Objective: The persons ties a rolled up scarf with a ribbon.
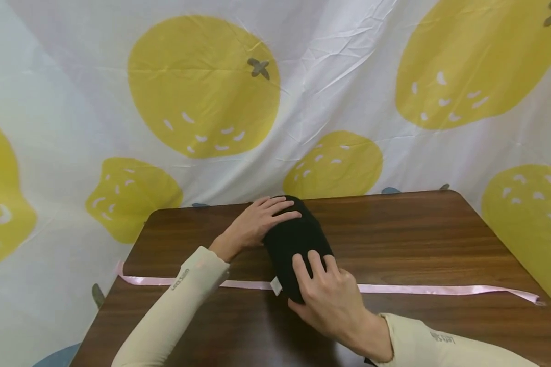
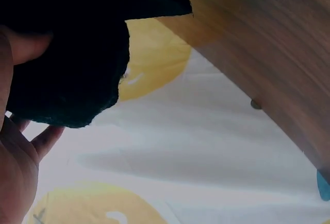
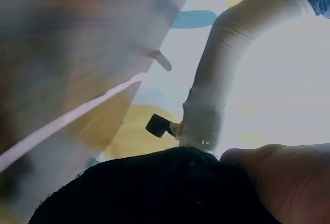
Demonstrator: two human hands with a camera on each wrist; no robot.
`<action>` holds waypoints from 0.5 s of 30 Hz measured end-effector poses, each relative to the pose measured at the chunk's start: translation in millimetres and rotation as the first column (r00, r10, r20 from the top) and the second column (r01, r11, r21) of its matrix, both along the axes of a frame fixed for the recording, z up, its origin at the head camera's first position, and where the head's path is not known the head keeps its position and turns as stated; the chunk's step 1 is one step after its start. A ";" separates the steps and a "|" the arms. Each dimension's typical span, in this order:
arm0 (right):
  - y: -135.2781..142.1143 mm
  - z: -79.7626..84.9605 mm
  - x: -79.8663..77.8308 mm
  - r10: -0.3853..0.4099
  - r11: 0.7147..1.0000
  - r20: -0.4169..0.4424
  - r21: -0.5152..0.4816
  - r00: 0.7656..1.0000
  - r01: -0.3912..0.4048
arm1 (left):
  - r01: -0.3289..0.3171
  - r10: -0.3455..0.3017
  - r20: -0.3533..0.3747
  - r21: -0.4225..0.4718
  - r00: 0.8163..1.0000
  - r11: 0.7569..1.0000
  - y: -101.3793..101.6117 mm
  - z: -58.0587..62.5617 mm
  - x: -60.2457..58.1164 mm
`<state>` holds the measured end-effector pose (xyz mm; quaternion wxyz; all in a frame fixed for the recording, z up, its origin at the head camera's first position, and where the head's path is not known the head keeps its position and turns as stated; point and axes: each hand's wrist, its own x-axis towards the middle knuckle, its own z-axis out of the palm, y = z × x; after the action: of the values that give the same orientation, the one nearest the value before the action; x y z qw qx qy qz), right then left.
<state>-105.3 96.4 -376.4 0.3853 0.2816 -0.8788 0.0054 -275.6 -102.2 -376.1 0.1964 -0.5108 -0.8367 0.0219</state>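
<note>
A soft black fabric item [image 1: 295, 237] with a rounded far end and a small white tag [image 1: 276, 286] is held above the table in the head view. My left hand [image 1: 258, 220] grips its far left end, fingers laid over the top. In the left wrist view, the thumb lies on the near side of the dark fabric [image 2: 77, 74] and fingertips show past its edge. My right hand [image 1: 332, 303] holds the near end, fingers bent over the top and thumb low at the edge. The right wrist view shows only part of this hand [image 3: 294, 183] beside the fabric; the item's exact kind is unclear.
A pink ribbon [image 1: 418, 289] runs across the dark wooden table [image 1: 395, 229], passing behind the item. Behind the table hangs a white cloth with yellow fruit prints [image 1: 204, 86]. A small black device [image 3: 158, 125] sits at the left sleeve's cuff.
</note>
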 end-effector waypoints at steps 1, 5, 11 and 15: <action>0.7 -1.7 0.2 -0.004 1.000 0.004 -0.001 1.000 0.004 | -0.001 0.001 0.006 -0.007 1.000 1.000 1.8 -1.5 0.0; 3.3 -10.0 0.4 -0.016 1.000 0.009 -0.007 1.000 0.016 | 0.000 0.001 0.024 -0.037 1.000 0.999 9.4 -10.6 -2.3; 7.7 -24.4 0.0 -0.027 0.999 0.055 0.021 0.998 0.026 | 0.012 -0.009 0.042 -0.058 0.999 0.998 19.7 -28.8 -7.7; 9.1 -34.2 -1.1 -0.034 0.999 0.066 0.032 0.997 0.032 | 0.008 -0.004 0.054 -0.067 0.999 0.998 26.0 -39.1 -9.9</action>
<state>-106.4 105.5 -410.6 0.3514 0.2725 -0.8957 -0.0051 -285.5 -76.1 -415.2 0.1565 -0.5199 -0.8390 0.0359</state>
